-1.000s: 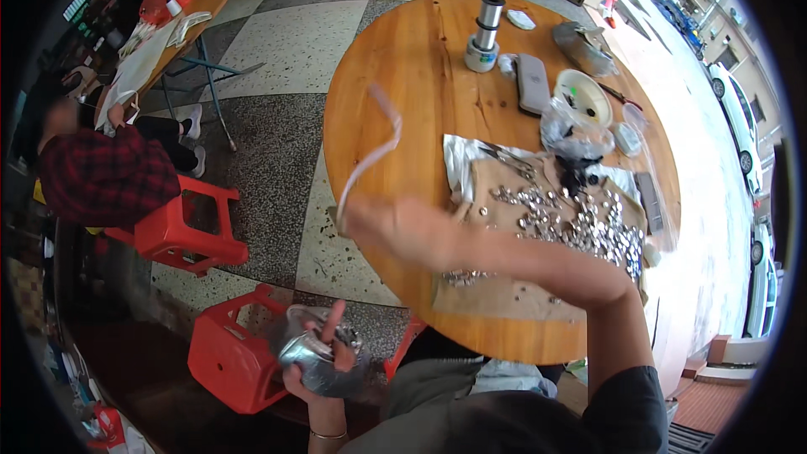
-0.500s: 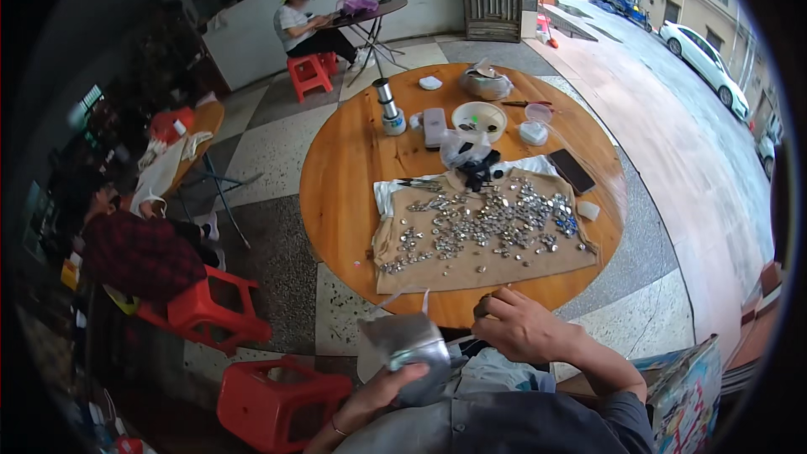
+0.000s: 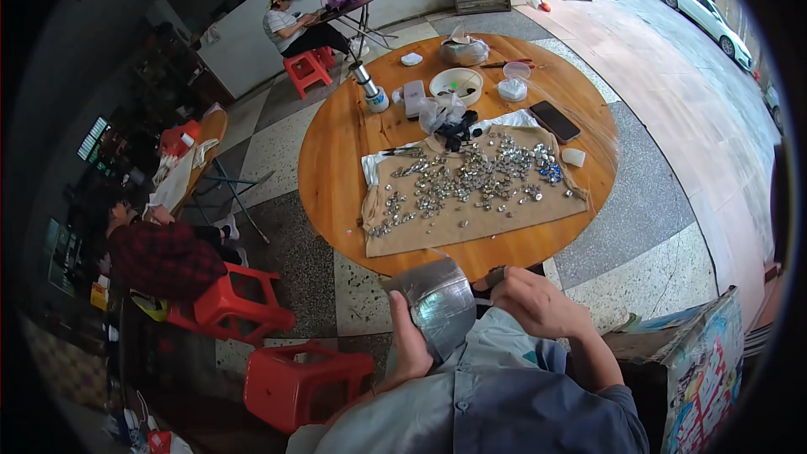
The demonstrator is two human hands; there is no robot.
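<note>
A curved, shiny silver-grey piece (image 3: 439, 301), broad like a sheet bent over, is above my lap at the near edge of the table. My left hand (image 3: 410, 345) grips it from the left, the thumb up along its side and the other fingers hidden behind. To its right, apart from it, my right hand (image 3: 538, 307) is closed with the fingers curled; a small dark thing shows at its fingertips, too small to name. Ahead, a tan cloth (image 3: 437, 240) lies on the round wooden table (image 3: 329, 193), strewn with several small, shiny silver stones (image 3: 471, 181).
Behind the cloth stand a white bowl (image 3: 456, 84), a metal-topped jar (image 3: 376, 99) and a plastic bag (image 3: 442, 113). A phone (image 3: 555, 121) lies right of them. Red stools (image 3: 307, 387) stand at my left; a person (image 3: 164, 256) sits there, another (image 3: 290, 27) farther off.
The silver piece has turned, showing more of its curved face, and moved up and right with my left hand. My right hand shifted slightly right. The view has tilted.
</note>
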